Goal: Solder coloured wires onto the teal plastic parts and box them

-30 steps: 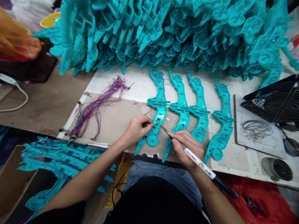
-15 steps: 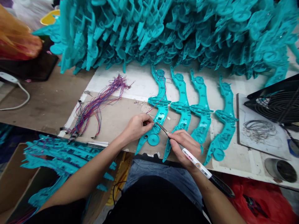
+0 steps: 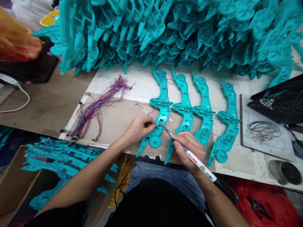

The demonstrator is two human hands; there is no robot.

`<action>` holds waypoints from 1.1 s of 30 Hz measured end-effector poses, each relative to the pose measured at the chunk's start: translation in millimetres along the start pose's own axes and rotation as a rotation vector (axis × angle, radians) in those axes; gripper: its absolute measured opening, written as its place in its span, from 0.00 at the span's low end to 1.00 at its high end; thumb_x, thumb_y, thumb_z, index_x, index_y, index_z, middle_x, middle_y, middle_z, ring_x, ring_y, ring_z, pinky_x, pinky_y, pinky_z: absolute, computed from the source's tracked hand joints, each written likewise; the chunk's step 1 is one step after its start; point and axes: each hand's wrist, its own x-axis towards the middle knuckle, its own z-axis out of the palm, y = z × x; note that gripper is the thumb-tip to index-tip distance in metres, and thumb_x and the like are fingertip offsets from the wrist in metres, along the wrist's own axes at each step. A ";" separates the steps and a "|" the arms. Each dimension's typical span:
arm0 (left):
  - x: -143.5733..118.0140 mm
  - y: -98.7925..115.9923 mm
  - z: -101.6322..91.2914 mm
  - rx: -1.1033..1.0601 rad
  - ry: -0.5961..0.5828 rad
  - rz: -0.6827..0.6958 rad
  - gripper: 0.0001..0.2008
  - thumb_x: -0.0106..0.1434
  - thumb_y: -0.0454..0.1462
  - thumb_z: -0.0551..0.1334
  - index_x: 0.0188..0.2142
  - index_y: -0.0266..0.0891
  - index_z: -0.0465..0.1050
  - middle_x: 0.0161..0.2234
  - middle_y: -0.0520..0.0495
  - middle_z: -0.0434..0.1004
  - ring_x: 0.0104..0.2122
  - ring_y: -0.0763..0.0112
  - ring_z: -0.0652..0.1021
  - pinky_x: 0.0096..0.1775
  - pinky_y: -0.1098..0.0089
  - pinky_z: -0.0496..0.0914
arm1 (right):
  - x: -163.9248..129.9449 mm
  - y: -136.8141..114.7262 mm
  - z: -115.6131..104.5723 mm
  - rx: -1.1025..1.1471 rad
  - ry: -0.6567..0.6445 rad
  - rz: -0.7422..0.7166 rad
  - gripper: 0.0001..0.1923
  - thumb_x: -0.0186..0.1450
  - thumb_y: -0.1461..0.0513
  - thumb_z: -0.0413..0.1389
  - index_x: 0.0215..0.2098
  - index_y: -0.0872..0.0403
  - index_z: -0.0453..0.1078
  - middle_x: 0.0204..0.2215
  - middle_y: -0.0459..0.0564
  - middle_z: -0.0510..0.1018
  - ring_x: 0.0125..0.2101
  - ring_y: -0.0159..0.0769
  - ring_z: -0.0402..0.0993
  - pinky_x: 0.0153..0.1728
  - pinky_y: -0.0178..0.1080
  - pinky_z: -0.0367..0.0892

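Between my right hand's (image 3: 188, 148) fingers is a soldering iron (image 3: 201, 165) with a white and black handle. Its metal tip touches or nearly touches the lower half of a turquoise plastic part (image 3: 163, 110), which lies on the table with thin red and blue wires (image 3: 167, 90) on it. My left hand (image 3: 139, 127) is closed in a pinch at that part's left edge. A thin reddish wire runs down to these fingertips; the pinched end is mostly hidden. Similar turquoise parts (image 3: 186, 101) lie in a row to the right.
A tall pile of turquoise parts (image 3: 165, 34) fills the back. To the left lies a bundle of red and blue wires (image 3: 94, 108). At right are a black fan (image 3: 281, 104), a board with coiled wire (image 3: 262, 130) and a small cup (image 3: 285, 172). More wired parts (image 3: 61, 157) sit lower left.
My right hand and the soldering iron have shifted slightly to the right, the tip drawing a little off the part. My left hand stays almost still.
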 end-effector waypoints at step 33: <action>3.0 3.1 3.0 -0.027 -0.017 -0.068 0.05 0.55 0.33 0.59 0.26 0.36 0.74 0.23 0.50 0.76 0.24 0.74 0.72 0.26 0.75 0.64 | -0.1 2.1 -12.0 0.014 0.104 0.070 0.11 0.64 0.66 0.56 0.43 0.50 0.77 0.32 0.48 0.80 0.34 0.36 0.76 0.37 0.42 0.72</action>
